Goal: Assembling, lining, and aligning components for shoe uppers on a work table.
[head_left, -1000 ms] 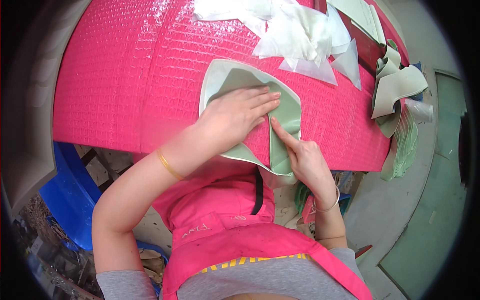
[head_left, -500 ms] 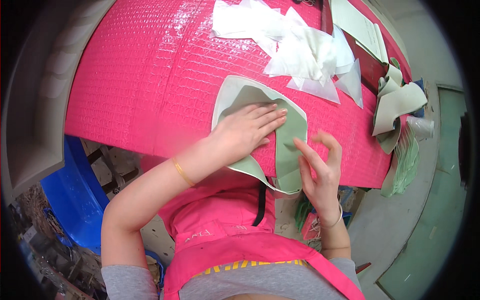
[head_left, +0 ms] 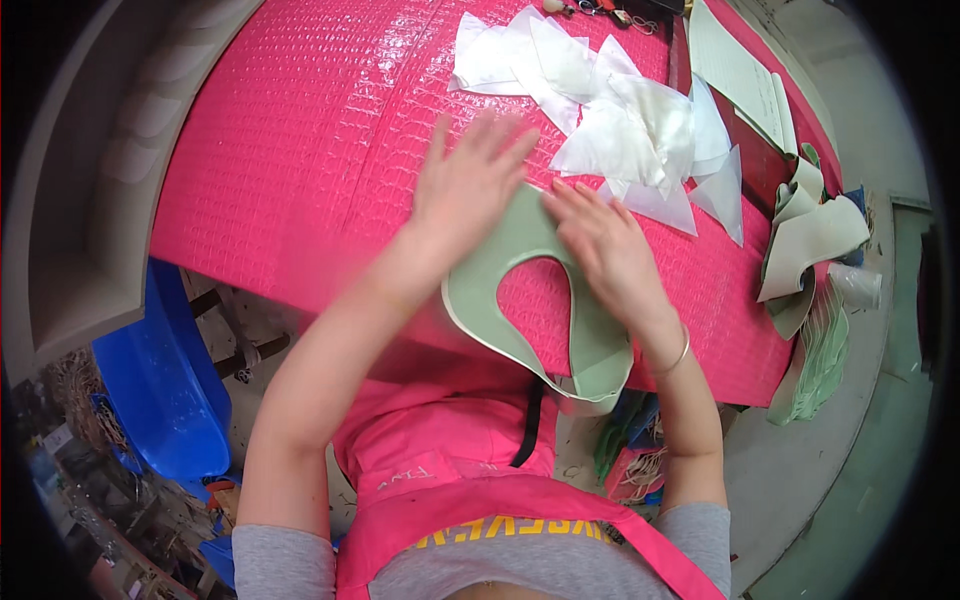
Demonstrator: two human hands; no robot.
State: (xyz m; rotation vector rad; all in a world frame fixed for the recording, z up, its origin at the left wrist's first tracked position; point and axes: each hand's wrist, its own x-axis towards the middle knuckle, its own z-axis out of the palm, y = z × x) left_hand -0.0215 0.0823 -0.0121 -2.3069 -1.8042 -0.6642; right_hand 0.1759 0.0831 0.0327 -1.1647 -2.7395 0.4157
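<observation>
A pale green sheet piece (head_left: 533,228) with white edges and a rounded opening in its middle lies at the front of the pink table. It looks like a shoe upper piece, its near corner hanging past the table's edge. My left hand (head_left: 472,170), somewhat blurred, is over its far left edge with fingers spread. On the far right side, my right hand (head_left: 607,250) lies with its fingers stretched out along the piece's edge. Neither hand grips anything. Beyond them, several thin white translucent sheets (head_left: 640,130) are strewn in an overlapping heap.
The pink textured table cover (head_left: 300,150) spans the workspace. At the right edge hang cream and green cut pieces (head_left: 815,245) and a green stack (head_left: 815,350). A notebook (head_left: 740,75) lies far right. A blue chair (head_left: 165,380) stands lower left, beneath a grey shelf edge (head_left: 90,240).
The green piece now lies flatter, its far part no longer showing the pale underside. My left hand moved away from me to its far edge; my right hand came forward and left onto it.
</observation>
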